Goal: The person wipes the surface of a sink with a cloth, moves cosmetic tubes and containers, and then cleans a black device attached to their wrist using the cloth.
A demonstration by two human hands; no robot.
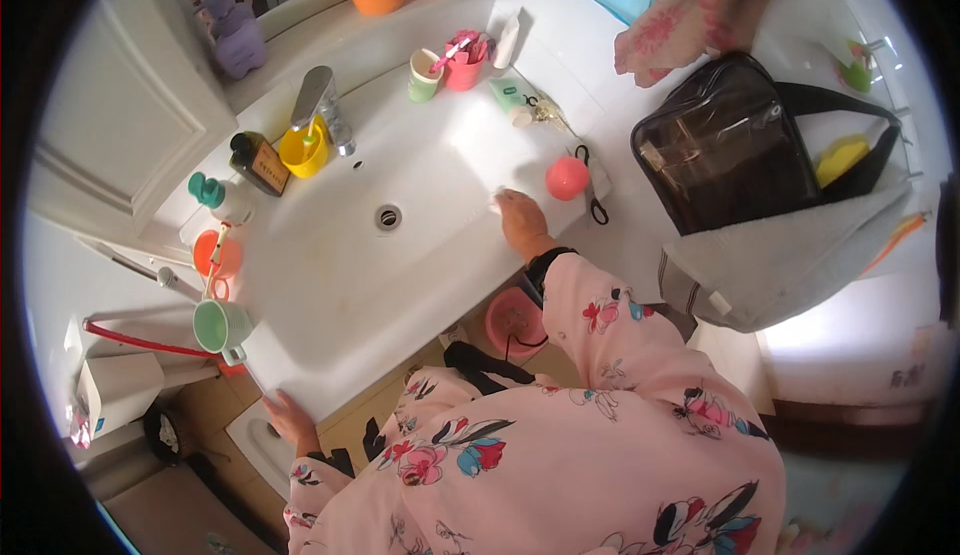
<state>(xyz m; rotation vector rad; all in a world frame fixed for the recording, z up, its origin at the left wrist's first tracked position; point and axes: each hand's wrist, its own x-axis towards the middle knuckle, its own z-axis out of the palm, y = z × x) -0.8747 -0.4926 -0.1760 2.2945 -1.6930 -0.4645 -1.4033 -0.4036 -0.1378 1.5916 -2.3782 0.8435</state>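
My right hand [522,223] presses down on the right side of the white sink [340,285], its fingers bent together. A bit of something white [497,195] sticks out at its fingertips, too small to name for sure. A pink ball-shaped thing [567,178] sits just to the right of that hand, beside black-handled scissors [598,212]. At the sink's near left corner rests my left hand [290,421], fingers stretched out against the outer edge and holding nothing. The drain [388,218] lies uncovered in the basin, below the faucet [314,97].
Along the left rim stand a green mug [221,326], an orange cup [217,253], a teal-capped bottle [207,191], a dark bottle [259,163] and a yellow cup [303,147]. Two cups and tubes line the back. A dark see-through bag [715,145] occupies the right counter.
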